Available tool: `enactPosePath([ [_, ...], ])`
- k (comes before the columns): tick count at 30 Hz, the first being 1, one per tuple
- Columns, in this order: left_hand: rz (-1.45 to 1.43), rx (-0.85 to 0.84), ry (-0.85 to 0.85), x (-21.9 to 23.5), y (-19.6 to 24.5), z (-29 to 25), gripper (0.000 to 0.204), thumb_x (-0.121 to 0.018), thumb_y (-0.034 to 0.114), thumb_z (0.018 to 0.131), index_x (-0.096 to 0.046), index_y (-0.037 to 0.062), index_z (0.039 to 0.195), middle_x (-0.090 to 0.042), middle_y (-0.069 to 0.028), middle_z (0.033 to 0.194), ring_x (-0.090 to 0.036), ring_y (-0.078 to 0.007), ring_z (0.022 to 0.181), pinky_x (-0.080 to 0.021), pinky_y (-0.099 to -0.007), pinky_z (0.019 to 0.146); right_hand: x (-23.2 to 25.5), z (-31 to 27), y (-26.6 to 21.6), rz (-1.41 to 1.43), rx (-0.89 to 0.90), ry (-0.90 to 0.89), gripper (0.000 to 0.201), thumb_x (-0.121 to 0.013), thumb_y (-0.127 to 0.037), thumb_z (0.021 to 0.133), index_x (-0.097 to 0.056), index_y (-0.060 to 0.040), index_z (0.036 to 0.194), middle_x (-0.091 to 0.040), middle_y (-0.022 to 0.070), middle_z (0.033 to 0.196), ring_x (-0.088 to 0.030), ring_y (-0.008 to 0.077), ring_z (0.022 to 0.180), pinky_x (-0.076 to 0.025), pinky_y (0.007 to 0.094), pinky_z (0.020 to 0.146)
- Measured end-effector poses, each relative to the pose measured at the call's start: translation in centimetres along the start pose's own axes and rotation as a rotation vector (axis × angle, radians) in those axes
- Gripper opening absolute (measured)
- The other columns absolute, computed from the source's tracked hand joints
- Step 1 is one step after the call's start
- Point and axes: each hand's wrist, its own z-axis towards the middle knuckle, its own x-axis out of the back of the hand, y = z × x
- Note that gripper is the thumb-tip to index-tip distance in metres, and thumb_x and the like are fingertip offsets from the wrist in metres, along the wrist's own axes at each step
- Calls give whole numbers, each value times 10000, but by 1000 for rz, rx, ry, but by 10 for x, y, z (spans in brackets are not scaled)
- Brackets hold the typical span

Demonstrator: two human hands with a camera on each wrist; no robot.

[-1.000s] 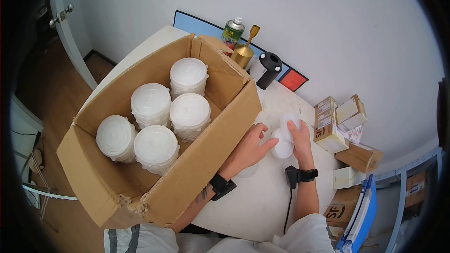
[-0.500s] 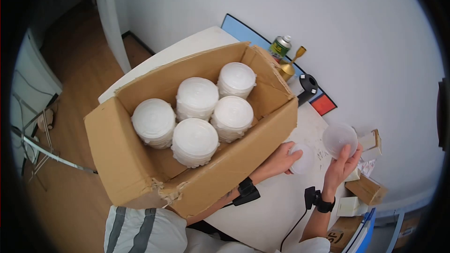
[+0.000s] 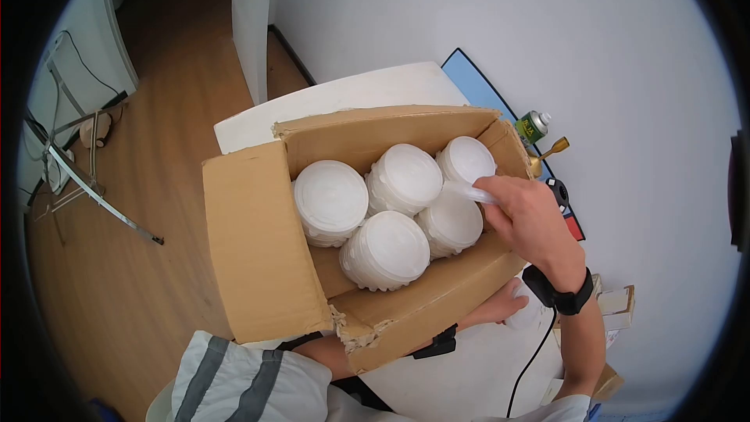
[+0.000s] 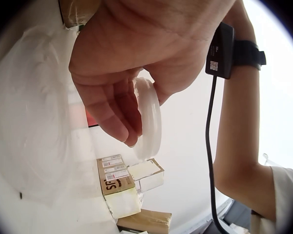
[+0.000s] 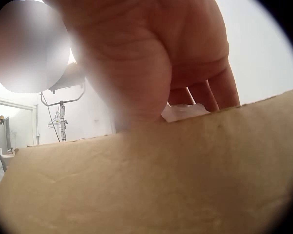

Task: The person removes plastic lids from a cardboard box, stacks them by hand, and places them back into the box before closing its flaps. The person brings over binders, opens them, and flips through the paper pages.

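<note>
In the head view, my right hand point(image 3: 537, 223) reaches over the near wall of the cardboard box point(image 3: 258, 246). It pinches a translucent round plastic lid point(image 3: 469, 192), seen edge-on just above the stacks inside. Several stacks of round white lids point(image 3: 331, 197) with small tabs stand in that box. Beyond the box's outer side, low over the table, is my left hand point(image 3: 500, 306), partly hidden by the cardboard. The left wrist view shows it gripping a white round lid point(image 4: 150, 119) on edge between thumb and curled fingers.
A large translucent round piece point(image 4: 29, 117) lies at the left of the left wrist view. A spray can point(image 3: 533, 126) and a gold candlestick point(image 3: 551, 155) stand behind the box. Small cartons point(image 3: 617, 306) sit at the right. A black cable point(image 3: 530, 363) hangs from the right wrist.
My right hand has carried its lid leftward from beside the table's cartons to over the box. My left hand stays low by the box with its lid. The head view has swung left.
</note>
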Motion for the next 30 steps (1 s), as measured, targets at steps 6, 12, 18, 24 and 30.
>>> enactPosePath([
  [6, 59, 1, -46, 7, 25, -5, 494, -608, 289, 965, -515, -45, 1318, -642, -102, 734, -602, -158, 505, -518, -321, 453, -1, -6, -8, 196, 42, -174, 345, -809, -249, 852, -712, 18, 1048, -698, 226, 1124, -681, 409, 984, -566, 435, 879],
  [12, 89, -22, -79, -2, 12, -7, 279, -619, 200, 897, -603, -41, 1035, -632, -129, 675, -609, -192, 497, -483, -339, 451, 1, 6, -5, 164, -61, -385, 565, -862, -364, 800, -661, 18, 1165, -649, 255, 1195, -666, 417, 1037, -542, 436, 921],
  [18, 9, -57, -93, -4, 5, -7, 356, -611, 186, 893, -581, -31, 1173, -648, -136, 722, -610, -195, 501, -506, -333, 461, -6, 25, -20, 8, -210, -444, 588, -836, -383, 791, -590, 12, 1151, -639, 254, 1085, -645, 393, 997, -526, 430, 882],
  [24, 113, -25, -143, 0, 5, -8, 569, -586, 179, 893, -420, -28, 1396, -641, -153, 725, -619, -213, 508, -512, -329, 457, -20, 24, -25, -26, -272, -511, 587, -792, -383, 786, -579, 7, 1169, -617, 284, 1135, -661, 435, 982, -540, 438, 909],
  [30, 117, 32, -150, 2, 4, -3, 422, -589, 190, 893, -532, -93, 1200, -648, -155, 725, -646, -223, 532, -524, -343, 468, -20, 22, -18, 28, -310, -571, 550, -756, -410, 810, -543, 21, 1078, -646, 264, 1027, -650, 378, 951, -515, 426, 865],
])
